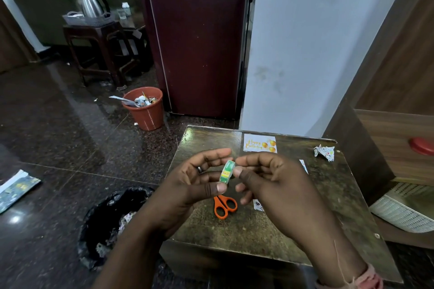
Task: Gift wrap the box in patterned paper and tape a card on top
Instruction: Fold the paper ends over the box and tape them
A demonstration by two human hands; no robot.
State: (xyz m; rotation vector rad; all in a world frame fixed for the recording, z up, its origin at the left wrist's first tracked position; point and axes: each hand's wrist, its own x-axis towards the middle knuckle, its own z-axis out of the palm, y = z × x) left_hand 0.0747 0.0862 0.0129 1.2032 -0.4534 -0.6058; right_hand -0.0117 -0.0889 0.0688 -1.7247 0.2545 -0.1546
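The tape roll (pixel 226 171), small with a green and orange label, stands on edge above the table (pixel 258 225), pinched in the left grip (pixel 187 185) between thumb below and fingers above. The right grip (pixel 270 183) closes on the roll's right side, thumb tip and forefinger pressed to its rim, the other fingers curled. Just under both grips lie orange-handled scissors (pixel 224 206) flat on the table. Beyond the right grip, at the table's far edge, lies the white "Happy Birthday" card (pixel 260 143). Farther right of it sits a crumpled scrap of patterned paper (pixel 325 152). Left of the left grip, on the floor, stands a black-lined bin (pixel 112 223); an orange bucket (pixel 144 108) full of scraps stands farther off
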